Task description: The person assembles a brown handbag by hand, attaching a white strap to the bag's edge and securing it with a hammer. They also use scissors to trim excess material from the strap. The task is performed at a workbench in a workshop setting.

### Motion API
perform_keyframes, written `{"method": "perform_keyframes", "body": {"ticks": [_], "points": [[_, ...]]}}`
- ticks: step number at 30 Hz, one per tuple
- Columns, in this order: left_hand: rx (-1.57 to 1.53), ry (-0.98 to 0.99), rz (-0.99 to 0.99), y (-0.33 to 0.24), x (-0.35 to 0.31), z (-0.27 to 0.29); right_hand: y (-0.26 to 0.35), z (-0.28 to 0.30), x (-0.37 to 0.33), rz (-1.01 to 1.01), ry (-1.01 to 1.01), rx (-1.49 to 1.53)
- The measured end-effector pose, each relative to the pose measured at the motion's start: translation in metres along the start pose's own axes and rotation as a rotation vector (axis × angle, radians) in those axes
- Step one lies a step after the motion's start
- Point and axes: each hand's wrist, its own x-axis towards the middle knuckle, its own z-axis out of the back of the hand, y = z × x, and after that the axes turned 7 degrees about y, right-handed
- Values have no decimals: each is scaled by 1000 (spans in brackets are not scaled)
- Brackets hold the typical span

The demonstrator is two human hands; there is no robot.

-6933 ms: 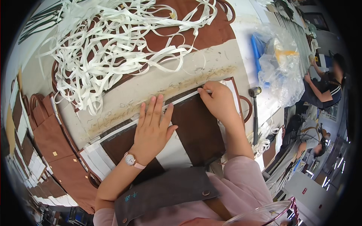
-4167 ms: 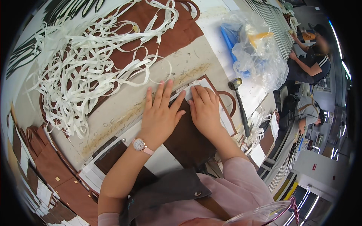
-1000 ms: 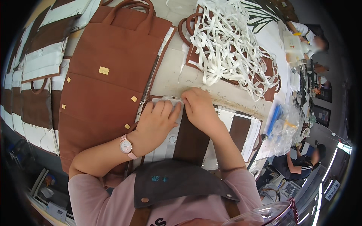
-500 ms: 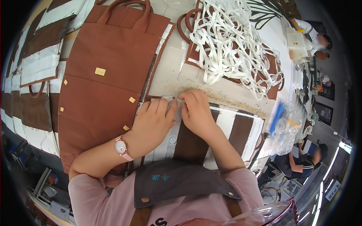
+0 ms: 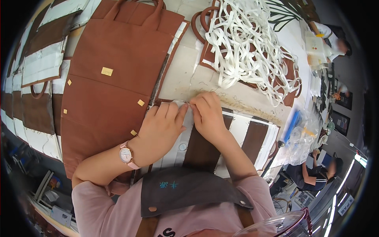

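Note:
A bag panel (image 5: 201, 150) with dark brown and white bands lies flat in front of me. My left hand (image 5: 158, 128), with a pink-strapped watch (image 5: 126, 155) at its wrist, rests on the panel's left part. Its fingers are bent and pressed at the far edge. Right beside it, my right hand (image 5: 208, 118) pinches the same edge with thumb and fingertips. The two sets of fingertips nearly meet there. A thin pale strip or thread shows at the fingertips, too small to make out. The fingers hide most of that edge.
At left lies a large reddish-brown handbag (image 5: 114, 51) with handles, beside stacked brown-and-white pieces (image 5: 37, 114). A heap of white ribbon strips (image 5: 244, 47) covers another brown bag piece. Clear plastic wrapping (image 5: 302, 138) sits at right. Two other people work beyond the table.
The view has shifted slightly, so the table items appear a little further right. Both hands stay at the panel's far edge; the right fingertips have drawn closer to the left ones.

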Motion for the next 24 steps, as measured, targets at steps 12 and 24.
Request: {"method": "perform_keyframes", "body": {"ticks": [12, 24], "points": [[46, 22, 53, -6, -4, 1, -3, -3, 9, 2, 74, 136], [74, 56, 75, -3, -7, 10, 12, -6, 24, 40, 83, 46]]}}
